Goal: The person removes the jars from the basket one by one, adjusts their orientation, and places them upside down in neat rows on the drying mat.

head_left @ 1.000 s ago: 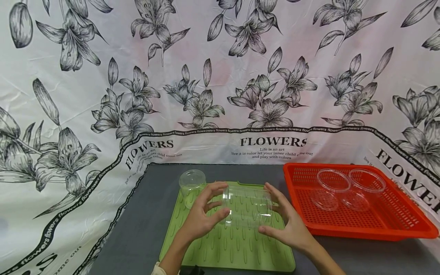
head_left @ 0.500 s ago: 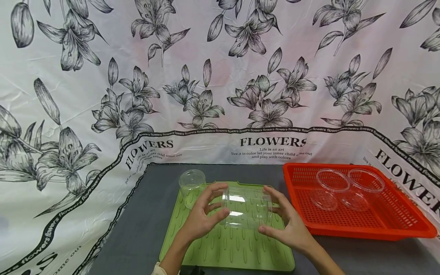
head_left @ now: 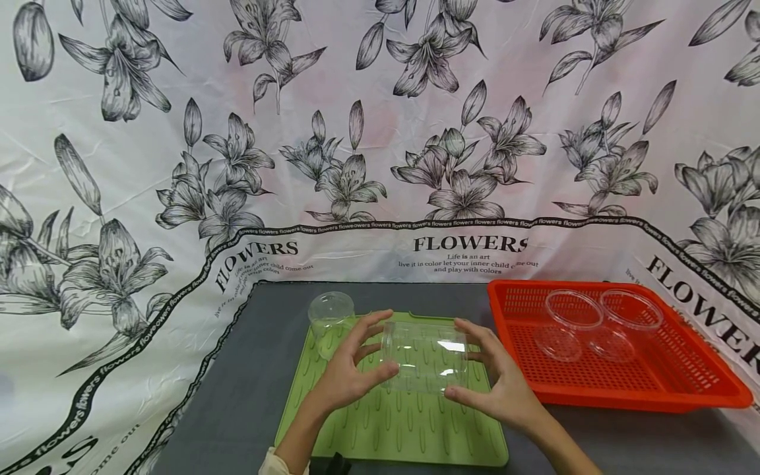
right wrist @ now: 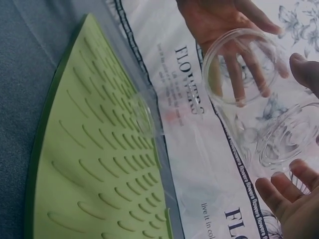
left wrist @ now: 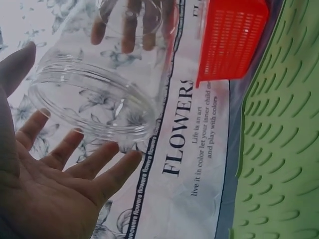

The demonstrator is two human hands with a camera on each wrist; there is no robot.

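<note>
A clear plastic jar (head_left: 424, 359) lies sideways in the air over the green mat (head_left: 415, 435), held between both hands. Its threaded mouth faces my left hand (head_left: 350, 373), whose thumb and spread fingers hold it around the rim. At the base end, my right hand (head_left: 501, 382) grips it between thumb and fingers. In the left wrist view the left fingertips sit right at the jar's rim (left wrist: 94, 99). The right wrist view shows the jar's ridged base (right wrist: 289, 132) between the right thumb and fingers. Nothing shows inside the jar.
A second clear jar (head_left: 330, 326) stands upright on the mat's back left corner. To the right, a red plastic basket (head_left: 623, 396) contains two clear jars (head_left: 572, 313). Behind the grey tabletop (head_left: 225, 402) hangs a white flower-print cloth (head_left: 380, 264).
The highlights on the held jar have shifted, and its left end sits slightly further left. The left fingers are a little more spread. The other jars and the basket stay in place.
</note>
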